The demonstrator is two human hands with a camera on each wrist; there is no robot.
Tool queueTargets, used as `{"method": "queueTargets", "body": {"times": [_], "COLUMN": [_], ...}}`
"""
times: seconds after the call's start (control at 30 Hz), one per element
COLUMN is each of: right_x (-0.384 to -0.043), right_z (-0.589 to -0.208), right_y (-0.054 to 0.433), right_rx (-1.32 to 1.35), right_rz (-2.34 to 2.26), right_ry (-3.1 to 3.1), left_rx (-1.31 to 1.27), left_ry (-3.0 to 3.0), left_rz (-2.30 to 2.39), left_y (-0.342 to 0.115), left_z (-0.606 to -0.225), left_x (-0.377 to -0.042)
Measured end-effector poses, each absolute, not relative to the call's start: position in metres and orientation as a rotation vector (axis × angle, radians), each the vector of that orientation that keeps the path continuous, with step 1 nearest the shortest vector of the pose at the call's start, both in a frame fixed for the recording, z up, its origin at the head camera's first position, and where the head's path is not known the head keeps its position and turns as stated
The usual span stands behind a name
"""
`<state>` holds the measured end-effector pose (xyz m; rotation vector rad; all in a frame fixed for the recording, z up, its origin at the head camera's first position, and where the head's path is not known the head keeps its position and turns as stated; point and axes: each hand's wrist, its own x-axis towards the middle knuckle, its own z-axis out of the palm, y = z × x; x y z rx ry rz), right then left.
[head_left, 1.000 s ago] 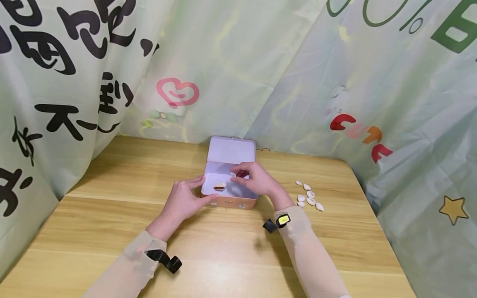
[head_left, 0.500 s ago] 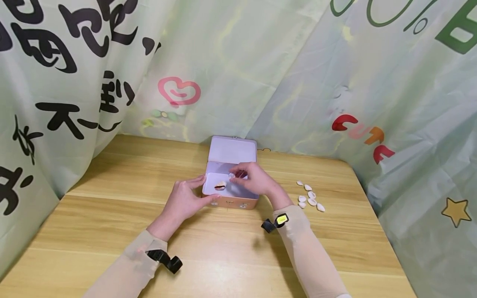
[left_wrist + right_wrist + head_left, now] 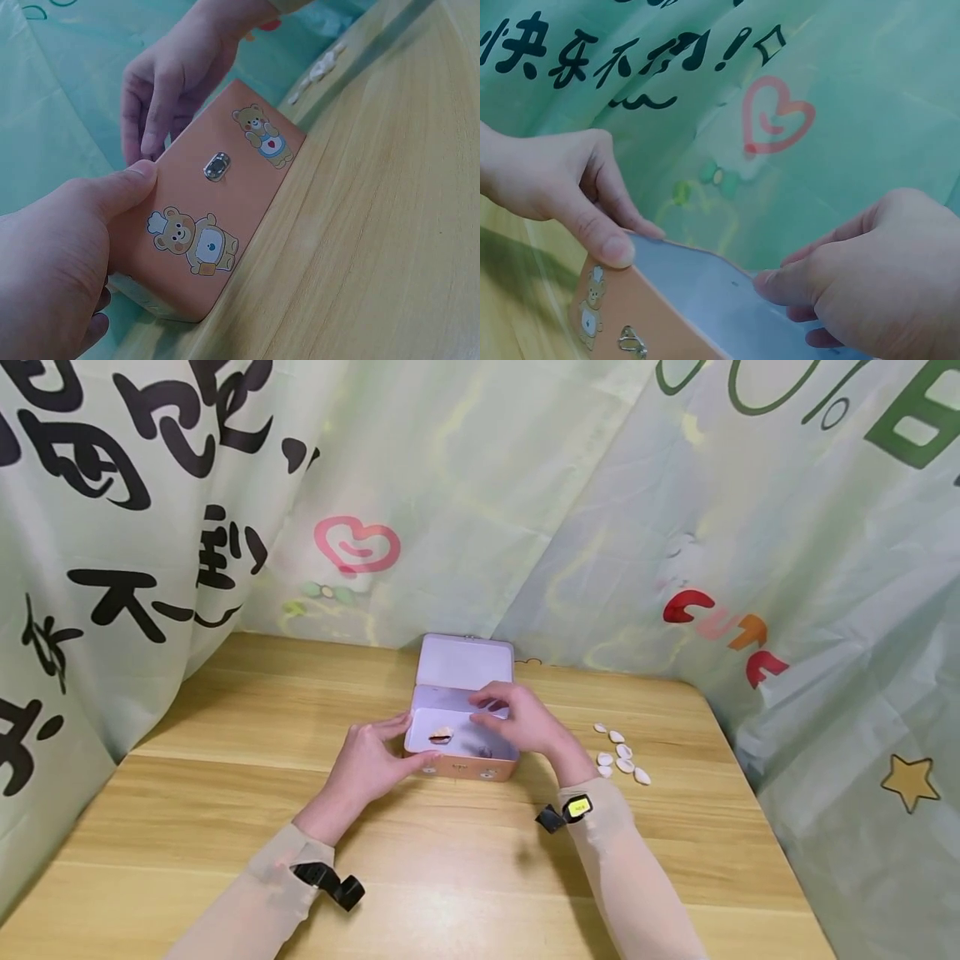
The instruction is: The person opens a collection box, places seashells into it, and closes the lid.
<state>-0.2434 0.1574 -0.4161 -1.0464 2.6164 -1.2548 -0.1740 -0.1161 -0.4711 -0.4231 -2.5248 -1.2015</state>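
Note:
A small tin box (image 3: pixel 461 767), orange outside with bear pictures and pale lilac inside, stands on the table with its lid (image 3: pixel 465 662) raised at the back. My left hand (image 3: pixel 369 757) grips its left front corner, the thumb on the front rim. Inside lies a brown-and-cream seashell (image 3: pixel 440 736) toward the left. A second small shell (image 3: pixel 485 752), partly in shadow, lies near the front right. Over the right side of the box hovers my right hand (image 3: pixel 519 720), fingers loosely bent and apart from the thumb, with nothing visible between them.
Several white shells (image 3: pixel 625 765) lie loose on the wooden table (image 3: pixel 465 877) to the right of the box. A printed curtain (image 3: pixel 480 510) hangs behind the table and along both sides.
My right hand has let go of the ridged shell, which now lies in the box, and has shifted slightly right with its fingers spread. The left hand keeps its grip.

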Motion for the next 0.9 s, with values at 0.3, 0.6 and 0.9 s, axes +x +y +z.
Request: {"method": "queueTargets", "body": {"times": [0.3, 0.6, 0.9], "right_x": [-0.23, -0.223, -0.232], "right_z": [-0.406, -0.403, -0.418], "right_y": [0.183, 0.217, 0.261], "right_rx": [-0.986, -0.885, -0.777], "right_rz": [-1.296, -1.326, -1.286], "right_ry": [2.693, 2.733, 2.824], "left_rx": [-0.409, -0.391, -0.387], "left_ry": [-2.535, -2.56, -2.568], "left_rz": [-1.218, -1.228, -1.238], "left_y": [-0.115, -0.114, -0.114], "left_z": [-0.469, -0.468, -0.468], "left_x": [-0.172, -0.172, -0.171]}}
